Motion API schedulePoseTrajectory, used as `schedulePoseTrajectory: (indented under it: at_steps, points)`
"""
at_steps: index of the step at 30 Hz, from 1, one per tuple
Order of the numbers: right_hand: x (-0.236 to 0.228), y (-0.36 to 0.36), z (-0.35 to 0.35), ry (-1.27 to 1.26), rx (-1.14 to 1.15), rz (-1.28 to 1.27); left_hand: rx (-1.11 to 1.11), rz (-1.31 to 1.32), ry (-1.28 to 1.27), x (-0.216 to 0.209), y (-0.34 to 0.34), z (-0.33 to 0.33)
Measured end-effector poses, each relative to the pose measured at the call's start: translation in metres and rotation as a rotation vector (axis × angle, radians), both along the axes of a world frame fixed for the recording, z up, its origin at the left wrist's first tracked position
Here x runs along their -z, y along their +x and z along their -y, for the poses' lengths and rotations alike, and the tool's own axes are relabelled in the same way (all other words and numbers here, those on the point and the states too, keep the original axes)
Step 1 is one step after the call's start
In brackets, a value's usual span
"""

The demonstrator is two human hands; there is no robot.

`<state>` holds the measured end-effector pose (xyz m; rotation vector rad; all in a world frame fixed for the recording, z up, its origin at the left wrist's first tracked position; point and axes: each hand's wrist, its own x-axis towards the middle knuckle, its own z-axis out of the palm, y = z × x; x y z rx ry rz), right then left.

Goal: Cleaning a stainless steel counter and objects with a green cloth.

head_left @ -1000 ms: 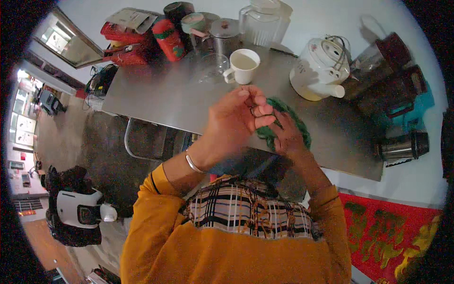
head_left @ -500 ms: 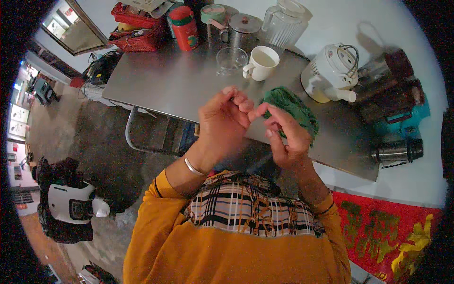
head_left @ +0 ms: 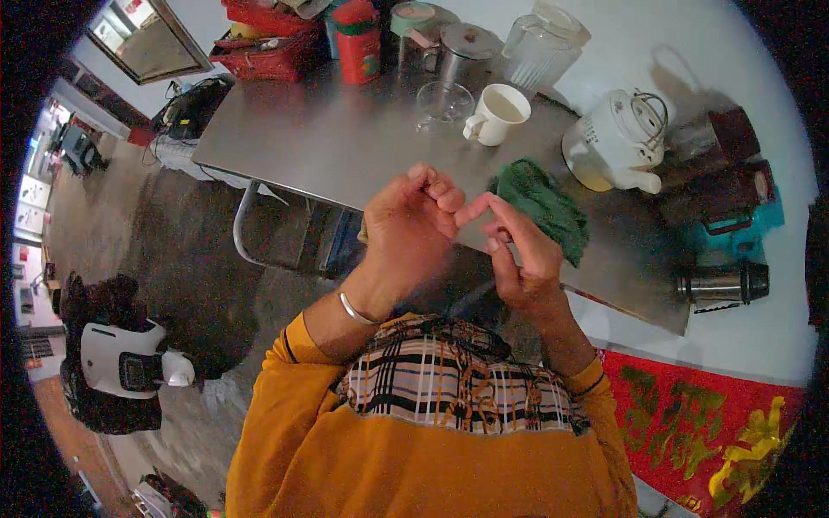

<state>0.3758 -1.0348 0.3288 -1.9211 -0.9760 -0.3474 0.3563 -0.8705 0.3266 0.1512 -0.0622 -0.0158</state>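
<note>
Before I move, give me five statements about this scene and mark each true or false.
1. The crumpled green cloth lies near the right hand. True.
2. The silver bangle circles the right wrist. False: the bangle is on the left wrist.
3. The white handled mug stands upright. True.
4. The clear glass cup sits between the mug and the white spouted kettle. False: the cup is left of the mug.
5. The kettle stands right of the mug. True.
</note>
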Motion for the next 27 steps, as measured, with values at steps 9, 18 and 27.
schedulePoseTrajectory:
  at_steps: [9,18,27]
  points:
    - [0.002,0.000,-0.020,-0.080,-0.037,-0.077,-0.053,-0.069,-0.019,0.007,-0.006,-0.021]
    - [0.002,0.006,-0.028,-0.117,-0.032,-0.083,-0.073,-0.066,-0.037,0.010,0.001,-0.028]
    - [0.000,0.012,-0.020,-0.112,0.019,-0.017,-0.039,-0.080,-0.071,0.012,0.014,-0.023]
